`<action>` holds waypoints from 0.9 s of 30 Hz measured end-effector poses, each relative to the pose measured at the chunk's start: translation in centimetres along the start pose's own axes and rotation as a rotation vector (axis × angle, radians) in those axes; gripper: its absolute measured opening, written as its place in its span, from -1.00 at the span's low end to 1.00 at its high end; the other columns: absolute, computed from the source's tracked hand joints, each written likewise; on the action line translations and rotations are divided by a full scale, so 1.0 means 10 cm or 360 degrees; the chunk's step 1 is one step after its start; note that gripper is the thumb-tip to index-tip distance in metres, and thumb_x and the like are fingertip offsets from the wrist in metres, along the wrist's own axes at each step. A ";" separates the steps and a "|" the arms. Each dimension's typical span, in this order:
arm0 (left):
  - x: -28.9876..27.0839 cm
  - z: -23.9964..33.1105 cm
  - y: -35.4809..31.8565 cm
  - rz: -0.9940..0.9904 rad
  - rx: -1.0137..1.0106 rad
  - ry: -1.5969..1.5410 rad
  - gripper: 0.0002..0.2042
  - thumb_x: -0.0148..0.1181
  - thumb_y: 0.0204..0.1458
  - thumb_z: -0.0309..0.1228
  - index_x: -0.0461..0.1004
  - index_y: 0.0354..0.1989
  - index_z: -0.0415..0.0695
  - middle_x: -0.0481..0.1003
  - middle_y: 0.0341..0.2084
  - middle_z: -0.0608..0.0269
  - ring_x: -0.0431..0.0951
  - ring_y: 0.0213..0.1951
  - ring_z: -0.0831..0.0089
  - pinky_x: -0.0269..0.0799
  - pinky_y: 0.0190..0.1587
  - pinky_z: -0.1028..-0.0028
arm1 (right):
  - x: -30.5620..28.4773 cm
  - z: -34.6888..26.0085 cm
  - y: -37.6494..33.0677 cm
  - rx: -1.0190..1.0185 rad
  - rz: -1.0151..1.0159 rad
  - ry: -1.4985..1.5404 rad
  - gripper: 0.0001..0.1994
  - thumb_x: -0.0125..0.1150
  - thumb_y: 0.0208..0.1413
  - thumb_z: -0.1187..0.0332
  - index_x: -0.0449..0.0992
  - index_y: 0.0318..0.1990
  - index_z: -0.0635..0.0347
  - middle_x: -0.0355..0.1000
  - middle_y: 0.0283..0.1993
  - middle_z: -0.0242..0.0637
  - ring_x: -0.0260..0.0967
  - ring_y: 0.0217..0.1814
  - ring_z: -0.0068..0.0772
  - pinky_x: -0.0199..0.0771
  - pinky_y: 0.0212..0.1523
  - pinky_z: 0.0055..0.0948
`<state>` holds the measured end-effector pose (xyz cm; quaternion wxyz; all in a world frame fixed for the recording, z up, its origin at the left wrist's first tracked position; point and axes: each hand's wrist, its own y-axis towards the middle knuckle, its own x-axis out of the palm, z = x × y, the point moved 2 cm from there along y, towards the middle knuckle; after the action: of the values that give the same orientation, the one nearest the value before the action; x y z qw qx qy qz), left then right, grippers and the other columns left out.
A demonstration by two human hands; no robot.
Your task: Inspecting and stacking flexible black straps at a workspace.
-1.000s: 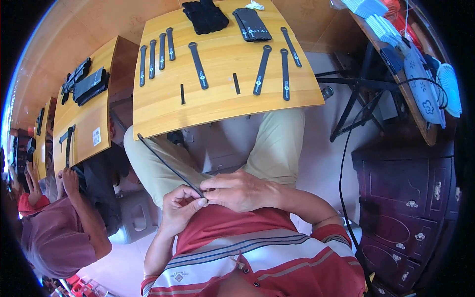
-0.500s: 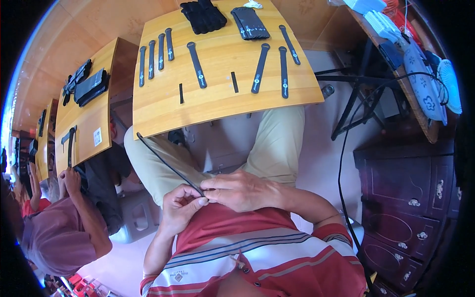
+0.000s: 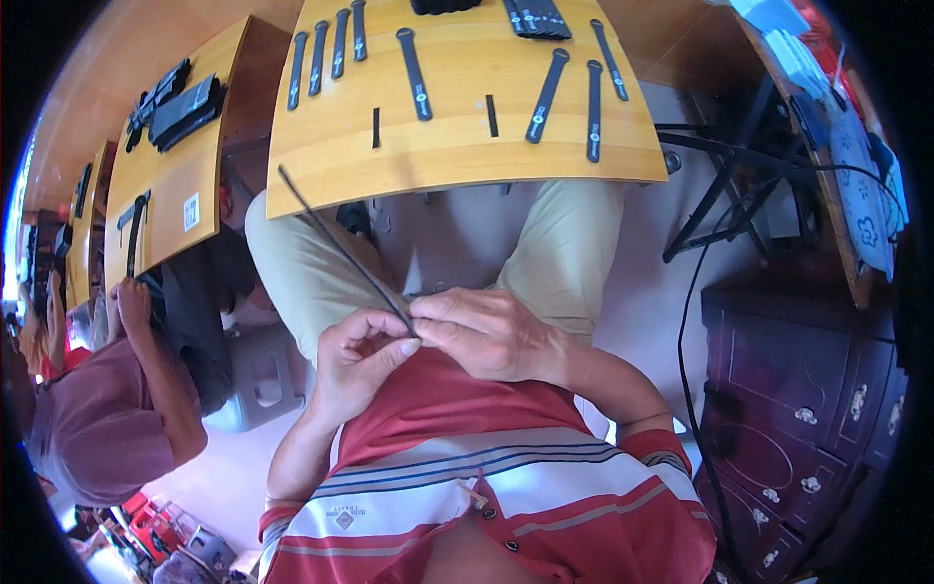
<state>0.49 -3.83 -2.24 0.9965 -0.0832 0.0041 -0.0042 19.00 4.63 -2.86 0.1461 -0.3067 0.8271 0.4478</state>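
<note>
A long thin black strap is held over my lap, seen nearly edge-on. Its far end reaches over the front left corner of the table. My left hand pinches the near end between thumb and fingers. Right against it, my right hand is closed on the same end, its fingertips touching those of the left. Exactly how the strap end lies between the fingers is hidden. On the wooden table lie several flat black straps with one rounded end, plus two short black strips.
Black gloves and a stack of dark packs lie at the table's far side. To the left, a co-worker sits at another table. A dark wooden cabinet and a hanging black cable are at the right.
My view has shifted, so the table sits higher in the picture. The strap's far end has swung up over the table corner. Both hands keep their pinch on the near end.
</note>
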 end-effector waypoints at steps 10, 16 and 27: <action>0.03 -0.04 0.09 0.0036 0.0077 -0.0043 -0.88 0.29 0.16 -0.57 0.49 -0.18 -0.27 0.58 -0.34 0.32 0.54 -0.27 0.67 0.46 -0.23 0.64 | -0.02 0.07 0.04 -0.0018 0.0087 -0.0021 -0.73 0.43 -0.15 0.58 0.54 -0.23 0.35 0.53 -0.19 -0.12 0.57 -0.25 -0.14 0.63 -0.35 -0.32; 0.03 -0.06 0.10 0.0022 0.0107 -0.0075 -0.86 0.25 0.17 -0.60 0.46 -0.13 -0.29 0.56 -0.30 0.29 0.53 -0.23 0.65 0.48 -0.16 0.62 | 0.02 0.09 0.04 -0.0024 0.0007 -0.0087 -0.77 0.30 -0.11 0.52 0.53 -0.24 0.38 0.48 -0.13 -0.13 0.54 -0.20 -0.21 0.63 -0.30 -0.33; 0.01 -0.10 0.17 0.0064 0.0063 -0.0097 -0.86 0.23 0.17 -0.62 0.45 -0.13 -0.31 0.54 -0.28 0.28 0.52 -0.20 0.65 0.51 -0.13 0.60 | 0.09 0.14 0.08 -0.0154 -0.0071 -0.0342 -0.82 0.29 -0.08 0.51 0.52 -0.30 0.44 0.46 -0.15 -0.07 0.53 -0.21 -0.11 0.65 -0.25 -0.24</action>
<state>0.60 -2.33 -3.55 0.9975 -0.0635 -0.0246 0.0182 17.75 5.80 -3.55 0.2289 -0.2819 0.7770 0.5142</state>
